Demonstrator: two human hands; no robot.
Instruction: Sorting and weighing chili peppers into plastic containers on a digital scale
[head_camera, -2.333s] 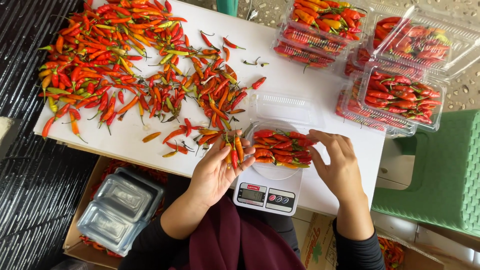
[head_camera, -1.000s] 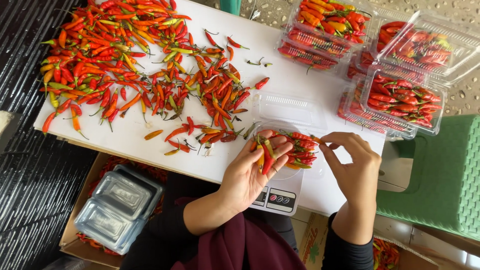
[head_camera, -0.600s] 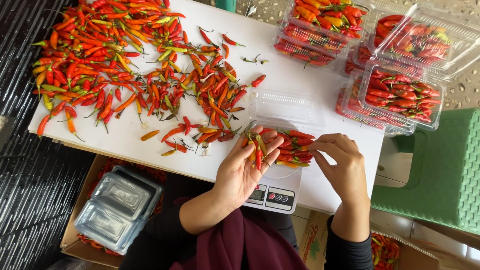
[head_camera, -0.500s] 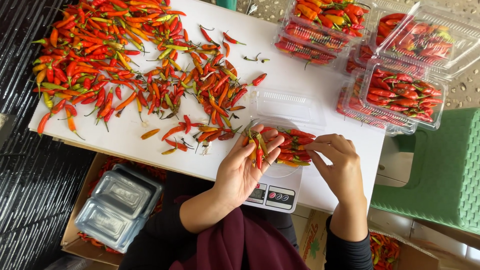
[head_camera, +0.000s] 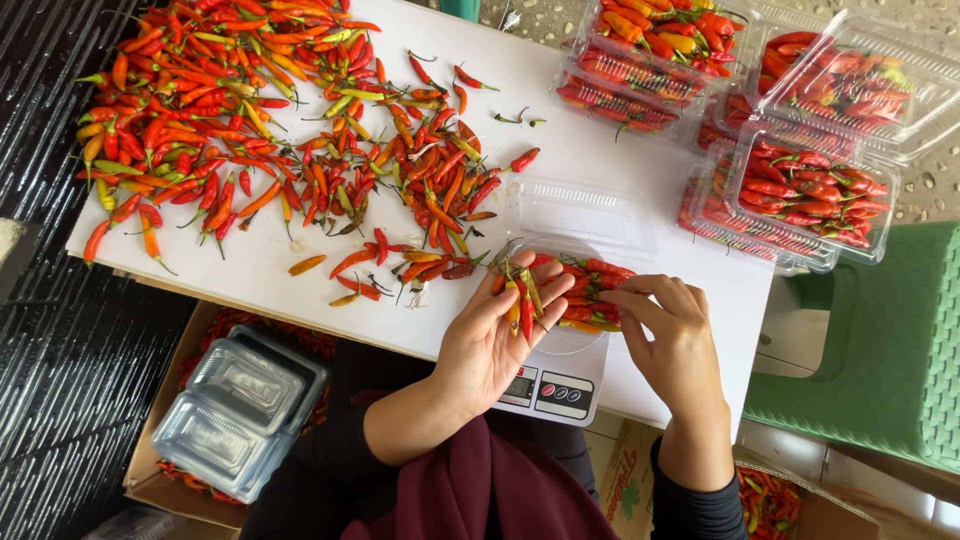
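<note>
Head cam, nearest first: cardboard box (head_camera: 150, 440) under the near table edge w/ a stack of empty clear plastic containers (head_camera: 235, 410) in it, dark floor to the left. 2nd box (head_camera: 790, 495) w/ more chilies low right.

At the near edge of the white table (head_camera: 690, 310) sits a small digital scale (head_camera: 555, 385), partly overhanging the edge. Left hand (head_camera: 495, 340) is palm up over it, fingers loosely curled around a few chilies (head_camera: 522, 298) (red, one yellowish), so grip is closed on them but not tight. Right hand (head_camera: 675, 335) is just beside, fingertips pinched together at the pile in the clear tray (head_camera: 590, 300) on the scale; can't tell if it's actually got one. Tray's lid (head_camera: 585, 210) is flipped open behind it.

Room: bare white strip btw the scale and the left corner, more bare table right of the tray up to the packs.

Farther back left, big loose spread of red/orange/green chilies (head_camera: 250, 130) runs nearly to the left and far edges. Far right corner: filled clear packs (head_camera: 800, 190) stacked, crowding that edge. Green plastic stool (head_camera: 880, 350) right of the table.
</note>
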